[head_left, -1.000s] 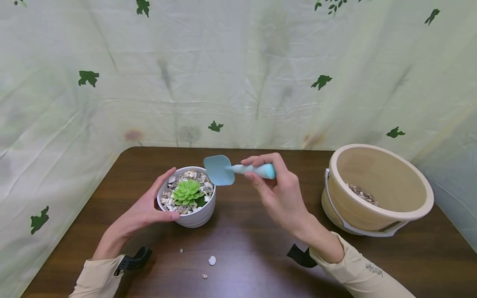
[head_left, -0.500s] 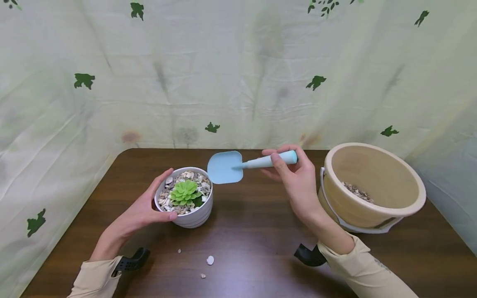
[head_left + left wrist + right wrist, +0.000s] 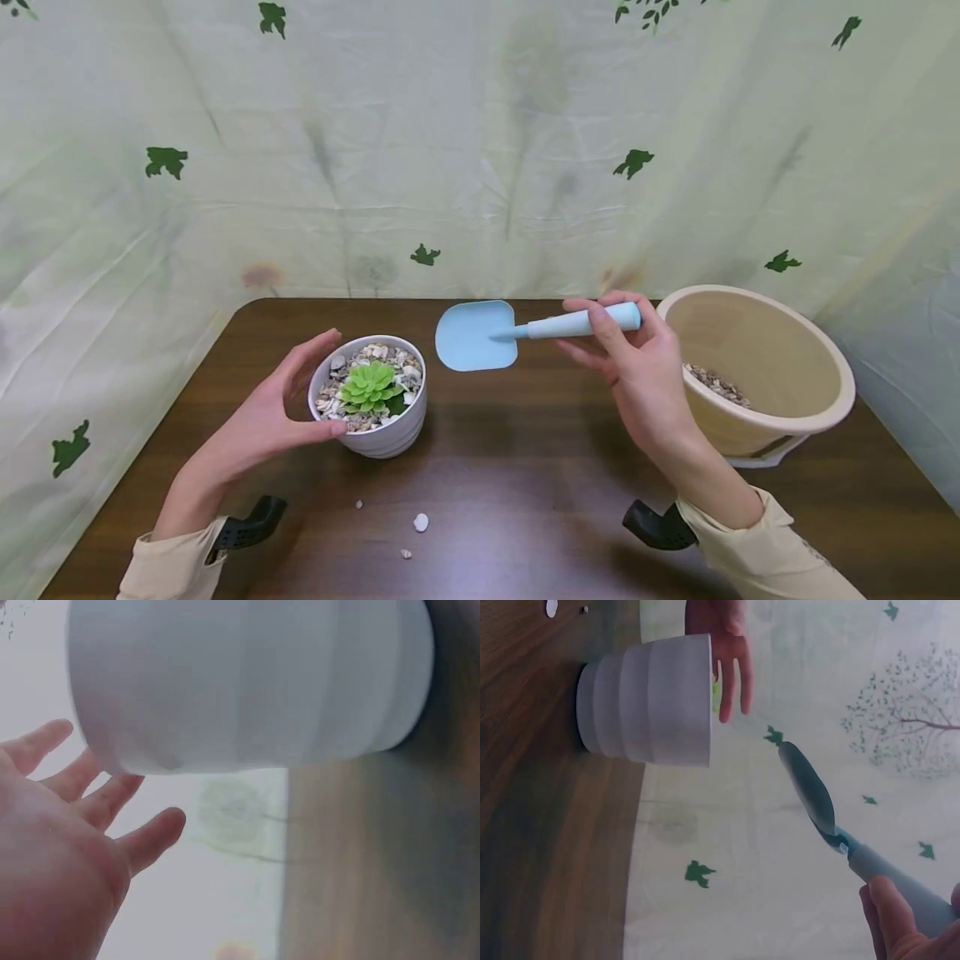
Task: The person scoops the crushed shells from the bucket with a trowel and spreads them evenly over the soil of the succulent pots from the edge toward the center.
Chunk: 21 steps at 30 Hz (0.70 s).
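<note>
In the head view, a white ribbed flowerpot (image 3: 397,435) stands upright at centre left, holding a green succulent (image 3: 367,386) in a bed of small shells and pebbles (image 3: 408,365). My left hand (image 3: 251,425) is at the pot's left side, fingers spread and loose, thumb near the front rim. The left wrist view has those fingers (image 3: 154,840) beside the pot wall (image 3: 240,690). My right hand (image 3: 648,379) grips a light blue garden trowel (image 3: 476,337) by the handle, raised above the table with its blade to the right of the pot.
A beige bucket (image 3: 832,408) with some small shells (image 3: 716,385) inside stands at the right, close behind my right hand. A white shell (image 3: 421,522) and a couple of tiny pieces lie on the brown table (image 3: 510,500) in front. A patterned curtain hangs behind.
My right hand has carried the trowel rightward, away from the pot and toward the bucket. My left hand has loosened and drawn slightly left off the pot, which stays put.
</note>
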Motion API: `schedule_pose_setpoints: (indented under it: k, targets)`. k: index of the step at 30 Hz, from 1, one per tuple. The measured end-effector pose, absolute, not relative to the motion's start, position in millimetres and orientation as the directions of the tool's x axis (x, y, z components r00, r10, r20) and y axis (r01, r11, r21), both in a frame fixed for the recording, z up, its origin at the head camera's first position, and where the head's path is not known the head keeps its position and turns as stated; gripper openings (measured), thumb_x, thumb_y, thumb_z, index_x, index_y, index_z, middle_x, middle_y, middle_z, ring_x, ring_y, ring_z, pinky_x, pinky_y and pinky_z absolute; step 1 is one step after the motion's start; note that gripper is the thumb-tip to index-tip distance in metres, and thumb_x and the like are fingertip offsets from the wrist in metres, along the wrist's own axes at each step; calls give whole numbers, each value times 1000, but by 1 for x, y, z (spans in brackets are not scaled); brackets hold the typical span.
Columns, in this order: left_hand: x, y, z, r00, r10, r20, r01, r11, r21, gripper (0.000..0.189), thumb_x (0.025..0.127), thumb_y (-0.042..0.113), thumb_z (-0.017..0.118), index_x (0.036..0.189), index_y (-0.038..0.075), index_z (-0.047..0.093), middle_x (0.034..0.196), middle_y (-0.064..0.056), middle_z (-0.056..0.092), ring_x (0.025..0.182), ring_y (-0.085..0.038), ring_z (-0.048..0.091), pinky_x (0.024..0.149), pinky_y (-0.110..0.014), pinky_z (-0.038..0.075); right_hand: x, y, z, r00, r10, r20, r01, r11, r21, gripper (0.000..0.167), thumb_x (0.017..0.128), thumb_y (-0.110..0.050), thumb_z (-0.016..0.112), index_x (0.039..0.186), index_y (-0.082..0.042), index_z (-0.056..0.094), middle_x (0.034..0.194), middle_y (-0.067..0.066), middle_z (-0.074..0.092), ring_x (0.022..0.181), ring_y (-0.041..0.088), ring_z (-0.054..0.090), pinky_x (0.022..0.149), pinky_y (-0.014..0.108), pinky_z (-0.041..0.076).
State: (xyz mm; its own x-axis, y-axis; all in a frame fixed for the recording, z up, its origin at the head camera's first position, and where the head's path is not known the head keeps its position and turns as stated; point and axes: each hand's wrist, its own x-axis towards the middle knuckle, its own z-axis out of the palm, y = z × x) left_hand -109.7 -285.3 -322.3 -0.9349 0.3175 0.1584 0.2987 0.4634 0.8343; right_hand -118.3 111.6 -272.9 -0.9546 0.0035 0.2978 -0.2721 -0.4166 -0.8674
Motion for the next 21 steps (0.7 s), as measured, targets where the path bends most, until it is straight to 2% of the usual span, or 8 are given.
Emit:
schedule_pose_setpoints:
  k: [1,4,8,11,13,15,21]
  targets:
    - [-107,-284,-319,-939,303,161,299,489,820,96,77,13,85,154,31,30,154,7,32,137,-26,35,105,-35,32,-116,114,-271,-953,5,304,-278,-417,-865,11,98,-6,59,105,1,52,114,26,63,106,33,63,86,54,48]
    - [-97,-280,-310,-947,260,188,306,557,772,88,78,19,86,149,36,37,150,11,38,134,-24,38,104,-36,32,-111,121,-266,-946,18,323,-301,-418,-857,11,98,-4,58,105,2,53,111,23,63,109,34,62,86,54,48]
    - [-81,-271,-301,-928,223,298,373,575,729,75,77,15,86,141,33,50,139,7,51,127,-13,46,100,-16,33,-105,133,-260,-931,29,365,-340,-439,-832,9,98,-1,56,104,5,53,106,21,61,107,33,64,84,52,49]
    - [-69,-262,-295,-894,240,379,447,536,716,68,76,6,85,136,24,57,130,2,60,119,-12,53,99,-18,36,-102,142,-256,-916,18,401,-361,-478,-801,8,98,3,54,104,7,52,103,21,61,102,32,66,84,52,48]
    - [-62,-256,-292,-868,284,408,497,498,711,66,74,1,85,133,18,60,125,-1,63,114,-15,57,97,-21,39,-101,149,-253,-908,10,418,-366,-503,-783,8,98,5,53,105,8,51,104,22,63,99,32,67,84,52,47]
    - [-56,-248,-290,-853,341,395,519,479,708,64,75,4,85,132,17,60,126,-1,63,114,-16,57,96,-22,40,-99,156,-251,-903,12,429,-372,-520,-769,8,98,6,52,105,9,50,105,23,64,98,33,68,84,52,47]
    - [-50,-220,-293,-798,540,269,533,422,733,64,82,23,82,139,24,52,136,7,55,115,-14,56,95,-26,44,-99,175,-247,-904,30,426,-375,-531,-760,10,99,6,50,108,9,49,105,24,66,99,35,68,83,52,47]
